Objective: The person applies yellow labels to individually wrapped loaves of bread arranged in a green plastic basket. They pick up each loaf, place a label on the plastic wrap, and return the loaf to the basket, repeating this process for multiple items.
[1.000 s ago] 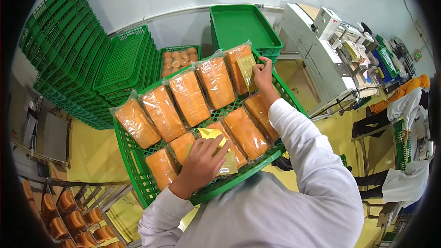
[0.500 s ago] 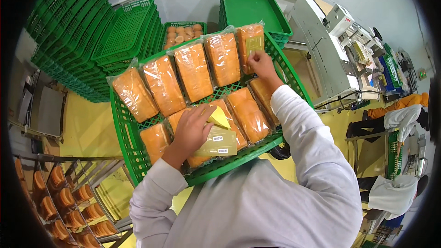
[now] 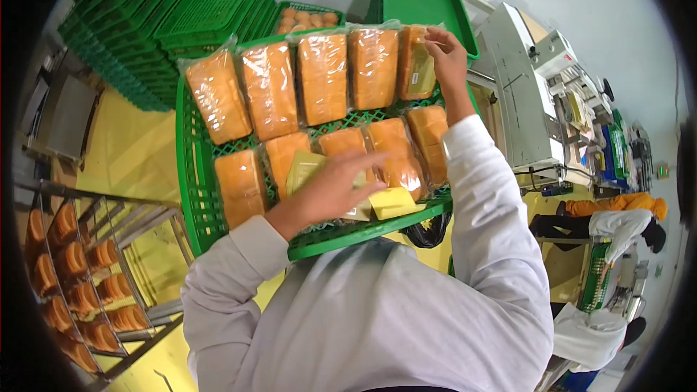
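Note:
Wrapped bread loaves [image 3: 322, 78] lie in two rows in a green crate [image 3: 190, 196] in front of me. My right hand [image 3: 449, 65] is at the far-right loaf, its fingertips touching the upper part of a gold label [image 3: 420, 76] on the wrapper. Its fingers look stretched and a little apart. Over the near row is my left hand [image 3: 330, 187], slightly blurred, with fingers spread. Below that hand a gold label sheet [image 3: 303, 168] rests on the loaves, partly covered. A yellow paper piece [image 3: 396, 204] lies beside its thumb, near the crate's front rim.
Stacked green crates [image 3: 138, 7] stand at the back left, green trays [image 3: 425, 7] behind. A crate of round buns [image 3: 308, 18] sits between them. At lower left is a rack of unwrapped loaves [image 3: 87, 283]. A white machine [image 3: 523, 94] and people [image 3: 617, 225] are at right.
My left hand has spread its fingers and moved off the yellow paper, which now lies lower right. My right hand has shifted to the label's upper end and loosened. The view has tilted.

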Tool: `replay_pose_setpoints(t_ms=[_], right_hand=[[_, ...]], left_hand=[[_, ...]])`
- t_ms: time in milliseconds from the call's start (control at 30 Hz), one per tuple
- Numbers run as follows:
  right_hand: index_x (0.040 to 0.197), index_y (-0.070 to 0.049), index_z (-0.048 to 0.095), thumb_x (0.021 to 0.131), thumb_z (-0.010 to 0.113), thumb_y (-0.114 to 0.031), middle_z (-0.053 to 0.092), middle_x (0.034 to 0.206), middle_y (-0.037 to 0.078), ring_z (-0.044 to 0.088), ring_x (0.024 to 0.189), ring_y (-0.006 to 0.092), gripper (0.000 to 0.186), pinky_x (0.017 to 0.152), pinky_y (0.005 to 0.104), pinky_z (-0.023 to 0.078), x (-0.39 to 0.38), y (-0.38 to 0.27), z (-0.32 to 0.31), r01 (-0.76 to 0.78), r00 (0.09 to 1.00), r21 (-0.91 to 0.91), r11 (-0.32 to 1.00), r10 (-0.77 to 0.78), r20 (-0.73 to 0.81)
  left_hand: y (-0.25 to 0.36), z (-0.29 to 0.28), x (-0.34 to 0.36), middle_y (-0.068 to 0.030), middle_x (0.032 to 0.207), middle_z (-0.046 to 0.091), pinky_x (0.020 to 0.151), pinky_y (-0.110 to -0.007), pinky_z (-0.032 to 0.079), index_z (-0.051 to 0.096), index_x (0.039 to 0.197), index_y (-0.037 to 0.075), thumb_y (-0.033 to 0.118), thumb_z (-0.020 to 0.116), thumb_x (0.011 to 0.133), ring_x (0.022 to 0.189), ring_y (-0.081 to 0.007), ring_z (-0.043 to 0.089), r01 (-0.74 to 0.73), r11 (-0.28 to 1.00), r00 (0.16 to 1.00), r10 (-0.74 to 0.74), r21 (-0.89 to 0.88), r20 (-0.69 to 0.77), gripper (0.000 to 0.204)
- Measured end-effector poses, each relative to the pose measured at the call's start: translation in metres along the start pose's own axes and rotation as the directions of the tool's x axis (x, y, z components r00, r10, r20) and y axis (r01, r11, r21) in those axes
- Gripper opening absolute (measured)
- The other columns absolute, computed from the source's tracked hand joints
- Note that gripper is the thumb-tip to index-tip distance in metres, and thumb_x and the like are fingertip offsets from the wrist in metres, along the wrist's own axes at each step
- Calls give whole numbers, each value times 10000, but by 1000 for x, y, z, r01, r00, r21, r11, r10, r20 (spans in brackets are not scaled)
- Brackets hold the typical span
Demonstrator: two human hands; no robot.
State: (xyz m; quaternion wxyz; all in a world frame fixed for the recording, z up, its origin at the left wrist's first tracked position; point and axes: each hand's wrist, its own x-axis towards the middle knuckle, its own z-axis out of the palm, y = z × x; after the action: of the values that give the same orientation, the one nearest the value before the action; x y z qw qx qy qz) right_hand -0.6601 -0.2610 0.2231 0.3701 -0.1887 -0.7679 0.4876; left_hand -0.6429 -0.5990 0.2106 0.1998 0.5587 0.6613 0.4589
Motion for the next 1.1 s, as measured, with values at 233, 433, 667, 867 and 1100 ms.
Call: replay_pose_setpoints(t_ms=[233, 433, 667, 867, 1100], right_hand=[[1112, -4, 654, 912, 654, -57, 675, 995, 23, 630, 897, 102, 207, 825, 261, 505, -91, -23, 28, -210, 792, 42, 977, 145, 593], [1082, -6, 663, 886, 673, -50, 659, 871, 8, 631, 824, 88, 200, 762, 248, 502, -99, -34, 31, -155, 756, -8, 988, 123, 642], [1076, -8, 651, 883, 664, -41, 666, 848, 25, 644, 817, 107, 195, 760, 265, 510, -100, -28, 36, -71, 649, 29, 997, 24, 760], [1038, -8, 646, 944, 650, -182, 678, 883, 35, 648, 821, 124, 199, 746, 284, 525, -110, -44, 47, -408, 653, 238, 881, 99, 751], [980, 8, 621, 948, 635, -155, 667, 821, 47, 637, 727, 110, 166, 658, 261, 535, -146, -68, 70, -359, 584, 174, 917, 75, 808]], left_hand=[[-30, -37, -25, -96, 1244, 520, 1001, -438, 372, 574, 1261, 103, 281, 847, 672, 1224, -294, 457, 64, 906, 967, -160, 417, 199, 672], [-15, -32, -19, -122, 1280, 519, 1029, -436, 360, 553, 1308, 80, 216, 847, 667, 1224, -316, 463, 23, 865, 985, -106, 502, 138, 718], [-14, -32, -14, -92, 1014, 635, 863, -398, 476, 601, 1163, 54, 132, 804, 733, 984, -275, 608, 75, 943, 996, -86, 325, 20, 482], [-10, -42, 2, -70, 1005, 662, 800, -280, 495, 549, 1156, -9, 122, 602, 979, 928, -114, 610, 89, 777, 708, -489, -623, -509, 227], [-32, -33, 1, -106, 1166, 601, 922, -311, 447, 477, 1266, -19, 136, 601, 982, 1042, -168, 575, -1, 790, 500, -531, -613, -684, 347]])
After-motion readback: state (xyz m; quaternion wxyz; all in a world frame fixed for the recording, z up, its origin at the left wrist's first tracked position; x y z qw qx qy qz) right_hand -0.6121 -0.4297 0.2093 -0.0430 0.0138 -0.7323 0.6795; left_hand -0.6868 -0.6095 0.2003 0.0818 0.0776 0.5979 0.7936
